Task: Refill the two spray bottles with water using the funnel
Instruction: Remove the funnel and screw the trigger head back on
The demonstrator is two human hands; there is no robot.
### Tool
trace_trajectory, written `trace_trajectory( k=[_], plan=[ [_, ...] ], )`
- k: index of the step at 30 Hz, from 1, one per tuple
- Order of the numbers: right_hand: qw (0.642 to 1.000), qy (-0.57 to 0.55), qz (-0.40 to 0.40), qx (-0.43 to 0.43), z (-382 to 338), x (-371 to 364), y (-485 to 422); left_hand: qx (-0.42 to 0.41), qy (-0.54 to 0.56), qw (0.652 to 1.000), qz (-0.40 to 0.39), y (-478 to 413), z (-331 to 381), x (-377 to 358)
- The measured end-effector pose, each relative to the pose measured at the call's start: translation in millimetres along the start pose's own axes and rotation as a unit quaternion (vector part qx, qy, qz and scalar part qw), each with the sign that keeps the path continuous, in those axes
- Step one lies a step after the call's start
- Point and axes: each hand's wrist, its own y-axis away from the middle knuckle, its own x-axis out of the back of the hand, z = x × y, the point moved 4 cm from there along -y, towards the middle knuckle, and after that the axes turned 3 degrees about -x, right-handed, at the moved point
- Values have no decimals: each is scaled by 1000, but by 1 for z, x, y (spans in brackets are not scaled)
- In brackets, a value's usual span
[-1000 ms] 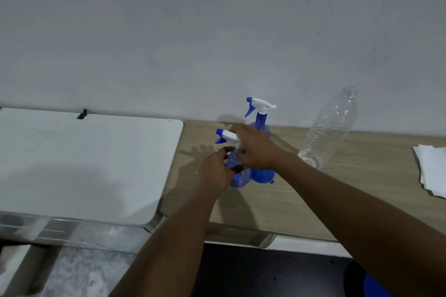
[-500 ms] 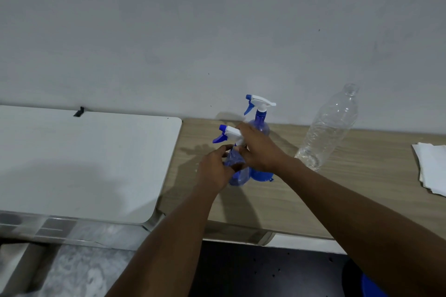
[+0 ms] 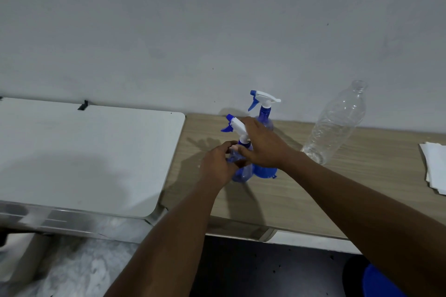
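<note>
Opening step: left hand (image 3: 217,166) grips the near spray bottle (image 3: 242,171) body, right hand (image 3: 263,146) grips its trigger head (image 3: 235,125), apparently unscrewing; lifting it off likely follows.

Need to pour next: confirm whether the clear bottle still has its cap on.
No, the clear bottle stands against the wall with its mouth open and no cap.

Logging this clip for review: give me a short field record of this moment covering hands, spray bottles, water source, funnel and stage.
left hand: holds the body of the near spray bottle
right hand: grip on that bottle's trigger head, which sits tilted
far spray bottle: upright by the wall, head on
clear plastic bottle: uncapped, upright on the wooden table
funnel: the blue piece beside the near bottle may be it; cannot tell
stage: opening the first bottle; no pouring yet
</note>
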Motion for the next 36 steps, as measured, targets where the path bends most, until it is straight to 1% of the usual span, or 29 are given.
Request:
trace_trajectory(
  k=[4,6,9,12,14,17,20,22,25,27,30,33,36],
  plan=[
    [1000,1,27,-9,1,-5,-2,2,-4,1000,-4,0,0,0],
    [998,26,52,-20,3,-6,-4,0,-2,1000,-6,0,1,-1],
    [995,57,85,8,1,-1,-5,1,-17,1000,-7,-2,0,-1],
    [996,29,71,39,-1,3,-1,9,-26,999,-17,-4,-1,-1],
    [997,25,65,28,0,0,-1,3,-33,999,-18,-4,0,-1],
    [995,51,82,9,1,-1,-2,3,-33,999,-14,-2,1,0],
    [996,45,76,35,2,-1,1,2,-26,1000,-14,-3,0,0],
    [998,19,58,21,3,-2,1,1,-25,1000,-14,-3,1,0],
    [996,53,78,-1,3,-4,0,-6,-22,1000,-16,-1,1,-1],
    [995,54,79,11,2,-3,1,-1,-17,1000,-16,0,1,0],
    [998,21,57,11,2,-5,4,5,-16,1000,-19,-1,1,0],
    [997,40,71,-15,4,-4,3,11,-16,999,-30,1,0,-3],
    [997,30,71,3,6,-5,6,14,-2,999,-30,3,-4,-3]
  ],
)
